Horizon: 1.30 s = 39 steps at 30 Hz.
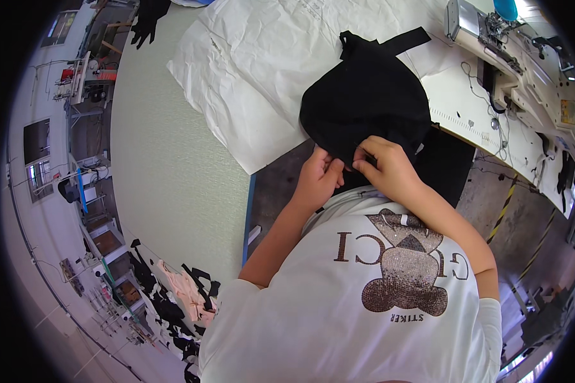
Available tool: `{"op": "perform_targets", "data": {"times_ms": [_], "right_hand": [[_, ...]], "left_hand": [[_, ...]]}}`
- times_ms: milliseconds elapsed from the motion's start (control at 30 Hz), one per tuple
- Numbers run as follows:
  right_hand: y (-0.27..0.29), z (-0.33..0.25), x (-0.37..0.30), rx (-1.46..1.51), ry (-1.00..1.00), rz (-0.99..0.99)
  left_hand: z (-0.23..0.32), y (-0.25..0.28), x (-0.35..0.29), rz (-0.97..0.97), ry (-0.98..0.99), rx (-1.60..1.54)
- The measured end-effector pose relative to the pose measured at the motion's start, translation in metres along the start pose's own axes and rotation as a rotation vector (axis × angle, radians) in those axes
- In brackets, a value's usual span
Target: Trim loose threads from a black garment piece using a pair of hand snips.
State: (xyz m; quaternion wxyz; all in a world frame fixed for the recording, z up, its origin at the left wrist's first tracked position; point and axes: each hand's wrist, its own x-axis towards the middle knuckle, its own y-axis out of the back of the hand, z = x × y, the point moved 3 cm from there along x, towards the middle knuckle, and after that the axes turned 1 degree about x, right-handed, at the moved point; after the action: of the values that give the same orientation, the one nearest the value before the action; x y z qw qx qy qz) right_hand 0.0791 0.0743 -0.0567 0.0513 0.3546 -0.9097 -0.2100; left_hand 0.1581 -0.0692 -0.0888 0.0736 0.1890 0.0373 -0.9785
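A bunched piece of black fabric (367, 102) with a black strap sticking out at its top lies half on the table, half over its edge toward my body. My left hand (319, 175) pinches the lower hem of the fabric on its left side. My right hand (383, 167) grips the same hem just to the right, fingers curled onto the cloth. Both hands are close together in front of my white printed shirt (364, 306).
A large crumpled sheet of white paper (262, 70) lies under the fabric on the pale green table (166, 166). A white sewing machine (524, 70) stands at the right. Cut black and pink pieces (179, 293) lie in a pile at the lower left.
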Motion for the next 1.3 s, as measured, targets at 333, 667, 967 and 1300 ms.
{"op": "perform_targets", "data": {"times_ms": [333, 667, 967, 1300], "right_hand": [[0.004, 0.012, -0.006, 0.305, -0.231, -0.019], [0.003, 0.008, -0.01, 0.715, -0.553, -0.37], [-0.009, 0.015, -0.009, 1.02, -0.656, -0.322], [-0.003, 0.006, -0.006, 1.111, -0.593, -0.174]], "left_hand": [[0.013, -0.002, -0.002, -0.114, -0.041, 0.381], [-0.032, 0.01, 0.003, -0.155, 0.265, -0.064], [-0.043, -0.014, 0.009, -0.311, 0.401, -1.003], [-0.031, -0.009, 0.016, -0.02, 0.257, -0.552]]}}
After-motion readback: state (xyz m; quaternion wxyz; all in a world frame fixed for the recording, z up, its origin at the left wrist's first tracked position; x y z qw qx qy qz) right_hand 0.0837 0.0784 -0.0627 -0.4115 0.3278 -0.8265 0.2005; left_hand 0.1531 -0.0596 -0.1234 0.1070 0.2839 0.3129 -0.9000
